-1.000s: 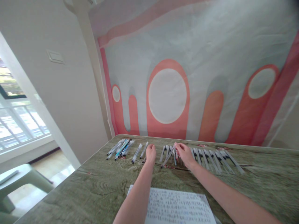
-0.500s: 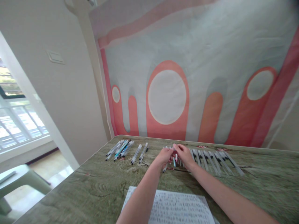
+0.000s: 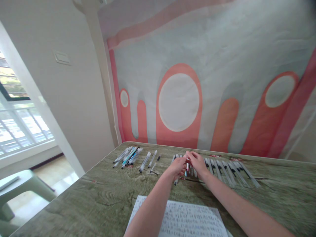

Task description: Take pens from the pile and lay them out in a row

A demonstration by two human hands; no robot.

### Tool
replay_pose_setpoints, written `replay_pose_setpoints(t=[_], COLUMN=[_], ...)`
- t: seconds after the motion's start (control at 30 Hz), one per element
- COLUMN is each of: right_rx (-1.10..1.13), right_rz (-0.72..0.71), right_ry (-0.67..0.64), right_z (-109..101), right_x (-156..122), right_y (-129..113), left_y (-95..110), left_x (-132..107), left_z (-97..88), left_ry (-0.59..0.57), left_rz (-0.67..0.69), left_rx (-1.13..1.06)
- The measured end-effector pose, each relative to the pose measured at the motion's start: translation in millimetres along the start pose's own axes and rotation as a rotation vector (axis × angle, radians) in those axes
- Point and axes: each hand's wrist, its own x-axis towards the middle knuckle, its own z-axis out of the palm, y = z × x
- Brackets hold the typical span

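Both hands meet over a row of pens at the far middle of the table. My left hand (image 3: 178,166) is closed, its thumb and fingers pinched close to the other hand's fingertips. My right hand (image 3: 196,162) comes in from the right, fingers bent and pinched too. Whatever small thing they grip is mostly hidden by the fingers. Beneath them show a pink-ended pen (image 3: 188,167) and a light-blue pen end (image 3: 186,173). A clear pen end (image 3: 176,181) pokes out below the left hand. Clear pens with black parts (image 3: 230,171) continue the row rightward.
A pile of clear, blue and black pens (image 3: 128,157) lies at the far left. Nearer the hands are clear pens (image 3: 145,162) and a thin black-gripped pen or refill (image 3: 156,163). A written sheet (image 3: 192,217) lies under my forearms. A pale stool (image 3: 22,187) stands left.
The view has shifted slightly. The thin black-gripped piece left of my hands now lies apart from the clear pen beside it. My hands stay together over the row, fingers slightly rearranged.
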Motion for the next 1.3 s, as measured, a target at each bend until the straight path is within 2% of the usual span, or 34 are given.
replay_pose_setpoints(t=[0.1,0.2,0.27,0.37,0.43,0.5,0.63,0.77,0.9,1.13,1.3], right_rx=[0.035,0.058,0.045,-0.103,-0.22,-0.281,-0.433,-0.645,-0.838,-1.103,-1.241], right_rz=[-0.003,-0.004,0.032,0.046,0.031,0.025,-0.01,-0.113,-0.174,-0.123,-0.124], right_ry=[0.074,0.106,0.045,-0.139,-0.243,-0.29,-0.348,-0.362,-0.369,-0.335,-0.266], right_z=[-10,-17,-16,-2,13,28,52,64,71,85,86], right_x=[12,27,35,43,48,54,68,81,91,97,93], right_y=[0,6,11,17,19,21,27,30,32,44,48], left_y=[4,6,5,2,0,0,-2,-8,-11,-10,-9], left_x=[5,11,12,12,12,12,16,22,26,24,23], left_z=[-17.5,-45.4,-65.3,-89.6,-100.3,-107.1,-112.8,-110.9,-107.3,-109.6,-107.9], left_ry=[-0.006,0.117,0.193,0.28,0.314,0.341,0.384,0.414,0.357,0.186,0.157], left_rz=[-0.055,0.02,0.073,0.118,0.138,0.159,0.21,0.334,0.35,0.34,0.327], left_rx=[-0.286,-0.625,-0.705,-0.774,-0.812,-0.84,-0.868,-0.919,-0.937,-0.955,-0.954])
